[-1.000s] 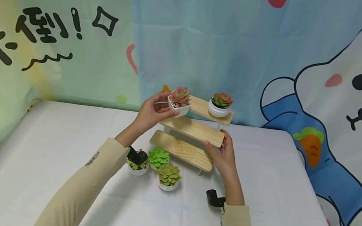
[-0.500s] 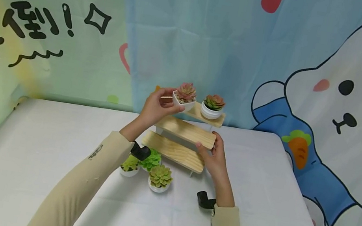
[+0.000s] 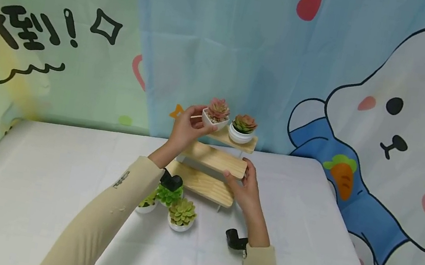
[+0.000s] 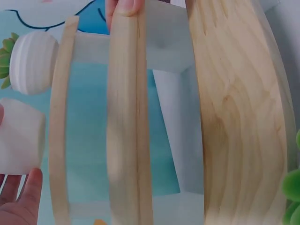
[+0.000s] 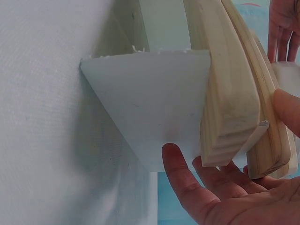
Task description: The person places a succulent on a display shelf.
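My left hand [image 3: 188,128] holds a pink succulent [image 3: 218,109] in a white angular pot [image 3: 214,121] over the left part of the top shelf [image 3: 232,141]. In the left wrist view the fingertips [image 4: 33,187] touch the pot, whose base is close to that shelf. Just right of it, a reddish-green succulent [image 3: 244,124] in a round white pot [image 3: 240,136] stands on the same board. My right hand [image 3: 245,187] grips the right end of the middle shelf [image 3: 214,157], its thumb [image 5: 286,110] on the wood and a finger against the stand's pale side panel [image 5: 150,98].
Below the middle board is the lowest shelf [image 3: 203,184]. Three green succulents in white pots stand on the white table [image 3: 57,200] before the stand; the nearest is a yellow-green succulent [image 3: 182,212]. A printed cloth backdrop [image 3: 212,34] hangs behind.
My left hand has brought the pink succulent rightward, closer to the reddish-green one on the top shelf. The right hand keeps its grip on the stand. The head view has shifted slightly.
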`<state>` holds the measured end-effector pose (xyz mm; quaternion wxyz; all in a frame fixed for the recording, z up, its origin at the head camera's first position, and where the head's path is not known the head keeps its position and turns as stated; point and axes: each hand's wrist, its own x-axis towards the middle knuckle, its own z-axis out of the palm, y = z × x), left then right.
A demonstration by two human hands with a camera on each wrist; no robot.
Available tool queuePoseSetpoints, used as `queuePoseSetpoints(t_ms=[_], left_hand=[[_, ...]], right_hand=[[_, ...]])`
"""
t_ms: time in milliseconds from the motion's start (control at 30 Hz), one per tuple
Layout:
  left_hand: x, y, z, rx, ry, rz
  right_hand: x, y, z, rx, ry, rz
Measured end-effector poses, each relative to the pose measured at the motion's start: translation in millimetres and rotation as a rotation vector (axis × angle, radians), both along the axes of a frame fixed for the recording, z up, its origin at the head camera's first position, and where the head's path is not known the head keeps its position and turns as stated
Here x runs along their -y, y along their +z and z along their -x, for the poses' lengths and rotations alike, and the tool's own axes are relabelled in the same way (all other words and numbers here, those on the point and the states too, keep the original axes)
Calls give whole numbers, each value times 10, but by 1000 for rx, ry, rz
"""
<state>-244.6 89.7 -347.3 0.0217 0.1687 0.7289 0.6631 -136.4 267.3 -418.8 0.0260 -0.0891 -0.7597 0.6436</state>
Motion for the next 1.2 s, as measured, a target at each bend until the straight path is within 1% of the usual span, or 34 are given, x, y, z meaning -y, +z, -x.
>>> queuePoseSetpoints(t_ms=[167, 367, 533, 633, 833, 1000, 1200], left_hand=[[-33, -33, 2, 31, 8, 35], [-46, -33, 0, 23, -9, 34], [-18, -33, -26, 30, -12, 37], [-7, -27, -40, 14, -23, 39], [87, -37, -82, 11, -40, 37], [208, -50, -118, 17, -27, 40], [364, -101, -204, 13, -34, 15]], right_hand=[[-6, -4, -3, -5, 3, -7], [-19, 4, -3, -28, -4, -14], [-8, -9, -7, -18, 6, -13], [-7, -7, -5, -23, -2, -9], [7, -7, 2, -20, -11, 6], [18, -14, 16, -12, -9, 2], [23, -19, 16, -2, -10, 2]])
